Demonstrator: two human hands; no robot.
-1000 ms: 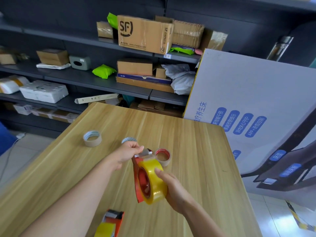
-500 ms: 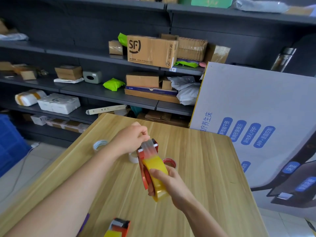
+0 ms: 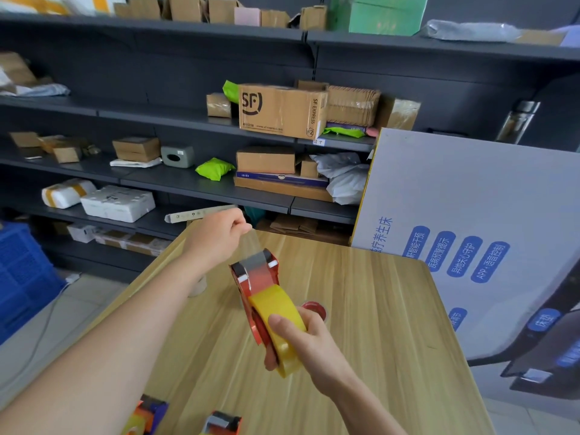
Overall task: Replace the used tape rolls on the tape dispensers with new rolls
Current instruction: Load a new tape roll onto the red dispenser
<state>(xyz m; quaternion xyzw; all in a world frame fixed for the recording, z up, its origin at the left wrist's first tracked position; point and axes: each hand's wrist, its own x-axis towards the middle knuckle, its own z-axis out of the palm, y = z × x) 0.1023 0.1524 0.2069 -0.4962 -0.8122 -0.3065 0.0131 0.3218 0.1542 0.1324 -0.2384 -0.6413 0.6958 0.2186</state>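
Observation:
My right hand point(image 3: 303, 340) grips a red tape dispenser point(image 3: 255, 279) loaded with a full yellow tape roll point(image 3: 276, 309), held above the wooden table point(image 3: 370, 309). A clear strip of tape point(image 3: 251, 243) runs from the dispenser's front end up to my left hand point(image 3: 216, 238), which pinches the strip's end between thumb and fingers. A red-cored used roll point(image 3: 315, 309) lies on the table behind my right hand. A pale used roll point(image 3: 198, 287) peeks out from under my left forearm.
Two more dispensers point(image 3: 147, 417) point(image 3: 221, 423) sit at the table's near edge. A large white printed carton point(image 3: 470, 233) stands against the table's right side. Dark shelves point(image 3: 201, 183) with boxes and parcels run behind. A blue crate point(image 3: 22, 271) is on the floor at left.
The left hand has pulled the tape end up and away from the dispenser, stretching a longer clear strip. Both hands and the dispenser have risen and the camera has tilted up.

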